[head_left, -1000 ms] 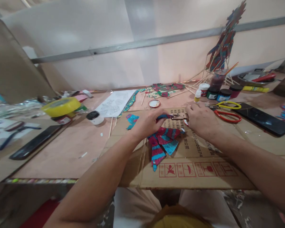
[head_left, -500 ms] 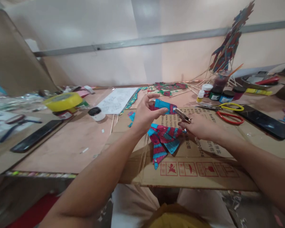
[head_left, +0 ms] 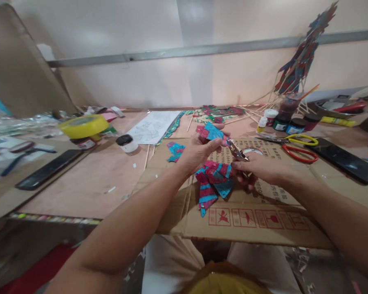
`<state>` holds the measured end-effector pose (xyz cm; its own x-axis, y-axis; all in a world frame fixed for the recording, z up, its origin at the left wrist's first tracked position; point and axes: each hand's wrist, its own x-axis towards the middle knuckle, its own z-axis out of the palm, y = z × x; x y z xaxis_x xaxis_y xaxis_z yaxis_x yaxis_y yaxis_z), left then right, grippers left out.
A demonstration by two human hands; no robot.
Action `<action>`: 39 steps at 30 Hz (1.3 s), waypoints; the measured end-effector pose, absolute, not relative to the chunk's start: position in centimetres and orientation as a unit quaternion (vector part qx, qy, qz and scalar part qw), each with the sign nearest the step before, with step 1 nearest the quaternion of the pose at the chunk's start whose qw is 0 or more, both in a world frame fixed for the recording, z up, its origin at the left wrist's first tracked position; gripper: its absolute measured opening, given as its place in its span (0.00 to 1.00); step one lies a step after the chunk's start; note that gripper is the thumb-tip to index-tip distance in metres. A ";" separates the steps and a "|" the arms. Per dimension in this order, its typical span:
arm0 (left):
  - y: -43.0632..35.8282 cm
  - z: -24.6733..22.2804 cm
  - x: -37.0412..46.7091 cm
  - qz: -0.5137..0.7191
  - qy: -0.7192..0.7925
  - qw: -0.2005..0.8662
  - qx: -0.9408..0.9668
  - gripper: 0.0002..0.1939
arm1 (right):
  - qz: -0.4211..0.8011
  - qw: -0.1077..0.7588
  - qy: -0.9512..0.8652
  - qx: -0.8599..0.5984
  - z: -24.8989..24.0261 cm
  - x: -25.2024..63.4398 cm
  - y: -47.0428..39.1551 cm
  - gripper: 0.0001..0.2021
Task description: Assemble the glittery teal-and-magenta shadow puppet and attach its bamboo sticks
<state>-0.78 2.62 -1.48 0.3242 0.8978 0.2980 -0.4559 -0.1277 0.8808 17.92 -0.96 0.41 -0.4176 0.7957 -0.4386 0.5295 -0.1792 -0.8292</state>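
My left hand (head_left: 199, 153) pinches a blue and magenta painted piece (head_left: 214, 131) above the cardboard (head_left: 178, 212). A shiny metal hand tool (head_left: 237, 151) is gripped in my right hand (head_left: 254, 165), its tip at the right end of that piece. Beneath my hands lie joined magenta and blue striped pieces (head_left: 207, 196), with a small round fastener near the lowest tip. Left of them rests a small painted piece (head_left: 176, 151). A round white-rimmed item (head_left: 252, 151) shows behind the tool.
Scissors with red and yellow handles (head_left: 299, 153) and a black phone (head_left: 345, 160) lie at right. Paint jars (head_left: 295, 126) stand behind. At left are a white jar (head_left: 127, 143), yellow tape (head_left: 84, 125) and a dark flat object (head_left: 49, 169). A drawing sheet (head_left: 151, 127) lies further back.
The held piece has tilted, its right end lower, and its magenta left end now shows. My right hand has turned and moved slightly right and down with the tool. The view has shifted slightly.
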 end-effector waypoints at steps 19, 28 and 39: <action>3.3 -1.3 -1.8 0.491 0.211 0.630 0.563 0.21 | 0.588 0.076 -0.634 -0.497 0.4 18.4 -1.0 0.11; 3.3 -1.6 -1.8 0.485 0.217 0.637 0.559 0.18 | 0.624 0.045 -0.617 -0.478 0.3 19.4 -0.9 0.20; 3.0 -1.3 -1.8 0.464 0.240 0.677 0.518 0.22 | 0.665 0.027 -0.613 -0.425 0.8 19.7 -0.8 0.28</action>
<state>-1.81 3.05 -1.26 0.4546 0.8769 0.1559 -0.3802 0.0327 0.9243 19.66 -0.83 0.78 -0.6365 0.5579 -0.5325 0.4848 -0.2476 -0.8389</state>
